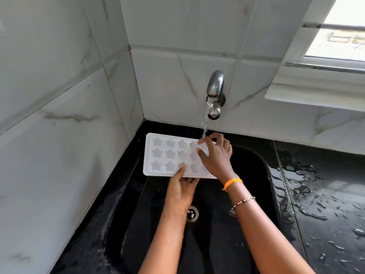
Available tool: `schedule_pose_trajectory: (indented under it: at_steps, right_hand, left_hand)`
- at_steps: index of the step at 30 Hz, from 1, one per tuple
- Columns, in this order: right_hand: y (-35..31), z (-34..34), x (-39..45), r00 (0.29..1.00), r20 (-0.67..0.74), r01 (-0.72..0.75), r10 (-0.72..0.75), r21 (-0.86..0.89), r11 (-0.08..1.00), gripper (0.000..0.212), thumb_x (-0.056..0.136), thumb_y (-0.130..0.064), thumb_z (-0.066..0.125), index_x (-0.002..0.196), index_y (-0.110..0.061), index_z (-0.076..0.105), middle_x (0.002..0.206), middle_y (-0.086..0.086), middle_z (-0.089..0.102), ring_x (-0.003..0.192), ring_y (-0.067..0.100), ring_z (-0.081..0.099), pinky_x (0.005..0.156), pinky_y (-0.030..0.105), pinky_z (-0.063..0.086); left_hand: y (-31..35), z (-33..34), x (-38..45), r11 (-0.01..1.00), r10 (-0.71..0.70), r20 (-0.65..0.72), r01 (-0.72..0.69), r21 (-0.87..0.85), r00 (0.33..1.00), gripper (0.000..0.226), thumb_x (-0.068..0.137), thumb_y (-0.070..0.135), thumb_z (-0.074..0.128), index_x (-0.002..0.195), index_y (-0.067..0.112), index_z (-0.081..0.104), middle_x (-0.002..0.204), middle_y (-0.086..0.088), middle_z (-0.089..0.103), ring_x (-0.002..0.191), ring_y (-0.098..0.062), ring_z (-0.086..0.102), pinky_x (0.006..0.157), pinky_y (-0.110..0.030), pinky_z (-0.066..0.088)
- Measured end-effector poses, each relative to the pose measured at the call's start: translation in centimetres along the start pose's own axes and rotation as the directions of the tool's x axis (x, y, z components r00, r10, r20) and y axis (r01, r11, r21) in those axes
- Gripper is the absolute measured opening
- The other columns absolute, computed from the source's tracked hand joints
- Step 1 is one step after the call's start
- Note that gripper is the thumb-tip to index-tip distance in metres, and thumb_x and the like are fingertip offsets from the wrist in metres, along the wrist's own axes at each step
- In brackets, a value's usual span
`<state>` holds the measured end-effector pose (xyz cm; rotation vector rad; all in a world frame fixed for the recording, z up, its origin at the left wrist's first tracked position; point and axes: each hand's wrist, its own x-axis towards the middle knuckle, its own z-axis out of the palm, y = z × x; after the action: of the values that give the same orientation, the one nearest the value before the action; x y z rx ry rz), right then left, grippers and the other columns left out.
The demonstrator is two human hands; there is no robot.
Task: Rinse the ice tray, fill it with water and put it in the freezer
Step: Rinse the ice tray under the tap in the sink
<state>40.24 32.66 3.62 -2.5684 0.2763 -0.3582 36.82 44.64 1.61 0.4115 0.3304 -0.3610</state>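
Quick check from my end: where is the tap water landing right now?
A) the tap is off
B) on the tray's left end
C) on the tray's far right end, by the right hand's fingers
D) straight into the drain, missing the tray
C: the stream from the tap meets the ice tray at its far right end, beside the right hand.

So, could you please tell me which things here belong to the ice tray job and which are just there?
In use: ice tray, tap, water stream, sink, left hand, right hand.
Just there: wet countertop, window, drain.
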Motion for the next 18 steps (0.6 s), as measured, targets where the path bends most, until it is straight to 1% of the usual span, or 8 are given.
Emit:
schedule_pose_trajectory:
  at_steps: [3,5,8,10,12,15,16,18]
  right_hand:
    - [0.29,-0.08,0.03,1.0,0.017,-0.007,0.007,-0.029,1.0,0.022,0.09,-0.039,0.051,0.107,-0.027,0.058,0.133,0.002,0.034,0.129,0.03,0.024,0.113,0.056,0.008]
    - [0.33,-0.1,0.16,0.999,0.026,-0.025,0.027,-0.069,0.997,0.026,0.091,-0.04,0.047,0.108,-0.025,0.059,0.137,0.003,0.032,0.131,0.03,0.021,0.113,0.055,0.006]
    - [0.26,0.0,0.1,0.996,0.085,0.039,-0.034,-0.058,0.998,0.03,0.091,-0.043,0.048,0.116,-0.03,0.059,0.141,0.002,0.027,0.133,0.029,0.018,0.113,0.055,0.009]
    - [0.12,0.03,0.08,0.995,0.074,0.064,-0.061,-0.036,0.997,0.027,0.091,-0.041,0.049,0.113,-0.03,0.06,0.14,0.002,0.028,0.132,0.029,0.02,0.112,0.054,0.012]
    - [-0.16,0.05,0.09,0.997,0.055,0.049,-0.047,-0.024,0.999,0.026,0.09,-0.038,0.05,0.112,-0.028,0.061,0.141,0.003,0.028,0.133,0.03,0.02,0.112,0.053,0.012]
    - [-0.38,0.16,0.08,0.989,0.112,0.099,-0.097,-0.008,0.995,0.028,0.09,-0.038,0.051,0.116,-0.033,0.06,0.144,0.003,0.025,0.135,0.029,0.017,0.113,0.052,0.012]
    - [-0.32,0.23,0.04,0.988,0.108,0.115,-0.114,-0.001,0.993,0.027,0.089,-0.038,0.053,0.115,-0.034,0.06,0.142,0.002,0.027,0.133,0.028,0.02,0.113,0.051,0.014]
    - [-0.21,0.35,-0.05,0.995,0.027,0.09,-0.092,0.057,0.994,0.027,0.086,-0.031,0.058,0.113,-0.027,0.059,0.135,0.003,0.034,0.125,0.029,0.03,0.107,0.042,0.024]
  left_hand:
    - [-0.11,0.12,-0.17,0.998,0.009,-0.023,-0.01,-0.058,1.0,0.043,0.08,-0.001,0.055,0.121,0.011,0.053,0.109,-0.013,0.066,0.105,-0.028,0.061,0.084,-0.042,0.054]
    - [-0.17,0.15,-0.18,0.997,0.025,-0.039,-0.027,-0.071,0.999,0.051,0.076,-0.004,0.056,0.124,0.012,0.051,0.111,-0.013,0.064,0.105,-0.027,0.06,0.08,-0.039,0.056]
    - [-0.18,0.25,-0.21,0.997,0.047,-0.065,-0.051,-0.059,0.997,0.045,0.081,-0.012,0.05,0.12,0.012,0.052,0.11,-0.011,0.064,0.103,-0.024,0.061,0.082,-0.036,0.055]
    - [-0.27,0.31,-0.24,0.997,0.056,-0.089,-0.06,-0.046,0.994,0.04,0.083,-0.015,0.048,0.112,0.011,0.055,0.107,-0.01,0.065,0.101,-0.023,0.062,0.081,-0.034,0.055]
    - [-0.42,0.11,-0.3,0.997,0.06,-0.117,-0.064,-0.035,0.991,0.037,0.084,-0.017,0.046,0.107,0.01,0.057,0.103,-0.01,0.067,0.099,-0.023,0.062,0.08,-0.032,0.055]
    - [-0.28,0.01,-0.3,0.996,0.065,-0.143,-0.073,-0.049,0.988,0.036,0.084,-0.018,0.045,0.103,0.009,0.059,0.092,-0.008,0.072,0.096,-0.022,0.063,0.077,-0.031,0.055]
    - [-0.13,0.01,-0.23,0.995,0.071,-0.146,-0.08,-0.057,0.987,0.036,0.085,-0.018,0.044,0.104,0.009,0.058,0.092,-0.008,0.071,0.095,-0.022,0.063,0.077,-0.032,0.055]
    - [0.22,-0.02,-0.2,0.994,0.077,-0.135,-0.086,-0.067,0.988,0.038,0.085,-0.017,0.044,0.109,0.01,0.056,0.1,-0.009,0.067,0.097,-0.023,0.062,0.077,-0.035,0.055]
